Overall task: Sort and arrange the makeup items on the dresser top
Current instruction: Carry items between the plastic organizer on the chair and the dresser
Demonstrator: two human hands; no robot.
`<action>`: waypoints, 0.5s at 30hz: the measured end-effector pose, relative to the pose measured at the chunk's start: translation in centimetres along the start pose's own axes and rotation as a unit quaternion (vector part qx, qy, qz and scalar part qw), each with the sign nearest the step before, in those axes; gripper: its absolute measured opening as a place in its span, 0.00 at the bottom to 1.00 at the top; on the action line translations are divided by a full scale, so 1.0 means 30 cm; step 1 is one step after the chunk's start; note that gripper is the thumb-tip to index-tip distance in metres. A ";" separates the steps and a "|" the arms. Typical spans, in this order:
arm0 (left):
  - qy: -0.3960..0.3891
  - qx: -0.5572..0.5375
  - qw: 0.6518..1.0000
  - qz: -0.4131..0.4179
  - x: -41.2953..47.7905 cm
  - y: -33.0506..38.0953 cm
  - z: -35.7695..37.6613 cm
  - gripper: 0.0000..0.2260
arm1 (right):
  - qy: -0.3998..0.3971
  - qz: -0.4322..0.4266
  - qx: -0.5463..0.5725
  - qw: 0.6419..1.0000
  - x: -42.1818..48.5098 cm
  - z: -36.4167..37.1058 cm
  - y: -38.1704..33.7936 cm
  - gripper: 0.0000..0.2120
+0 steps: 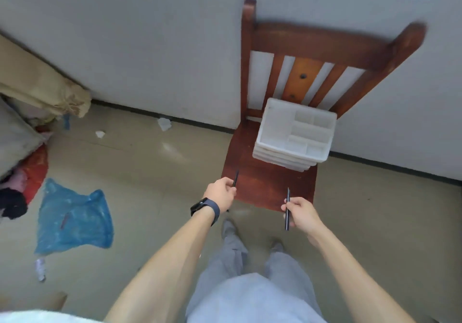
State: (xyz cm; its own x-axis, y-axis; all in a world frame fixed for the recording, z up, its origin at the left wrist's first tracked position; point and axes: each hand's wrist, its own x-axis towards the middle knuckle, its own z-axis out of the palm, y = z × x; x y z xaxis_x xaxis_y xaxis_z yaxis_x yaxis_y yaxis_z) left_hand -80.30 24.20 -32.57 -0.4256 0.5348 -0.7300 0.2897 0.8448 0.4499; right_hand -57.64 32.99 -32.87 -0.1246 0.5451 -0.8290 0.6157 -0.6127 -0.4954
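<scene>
Left hand (221,192): fingers curled round the lower part of a thin dark pencil (235,178), whose tip stands out above the knuckles. Right hand (301,214): thumb and fingers pinch a second dark pencil (287,210) near its middle, with both ends clear of the grip. Whether these are liner or brow pencils cannot be told.

Step in hand, as judged: two like items are being carried to storage, and neither is placed yet. Just beyond both grips is the seat of a wooden chair (265,180). Farther beyond, toward the chair back and nearer the right grip, stands a white compartmented organiser (272,156). Its sections appear unfilled, though blur limits this finding. No dresser top is in view.

Next move, as judged: reach forward over the seat, pick a section that suits a long thin item, then lower and release one pencil at a time. With both hands occupied, neither is free to steady the organiser.

Pose: both forearms extend forward and down, hands apart at about the same level, with a dark watch (203,207) on the left wrist. Well to the left of the left grip, a blue plastic bag (75,220) lies on the floor
</scene>
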 end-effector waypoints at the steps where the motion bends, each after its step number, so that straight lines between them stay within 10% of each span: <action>1: 0.025 -0.027 0.999 0.003 -0.054 0.010 -0.044 0.05 | -0.012 -0.016 0.010 1.000 -0.047 -0.009 -0.049 0.07; 8: 0.194 -0.227 0.954 -0.016 -0.438 -0.023 -0.208 0.05 | -0.134 -0.186 -0.051 0.972 -0.342 -0.032 -0.367 0.06; 15: 0.382 -0.428 0.815 -0.082 -0.924 -0.264 -0.104 0.03 | -0.285 -0.334 -0.165 0.883 -0.676 0.205 -0.474 0.05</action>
State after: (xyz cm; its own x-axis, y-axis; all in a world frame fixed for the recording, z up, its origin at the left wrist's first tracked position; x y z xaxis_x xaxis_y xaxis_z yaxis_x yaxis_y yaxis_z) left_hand -73.48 2.74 -14.29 -0.9023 -0.0062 -0.4310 -0.3902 0.4364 0.8107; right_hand -68.65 27.13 -10.59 -0.8596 0.2875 -0.4225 0.4380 -0.0115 -0.8989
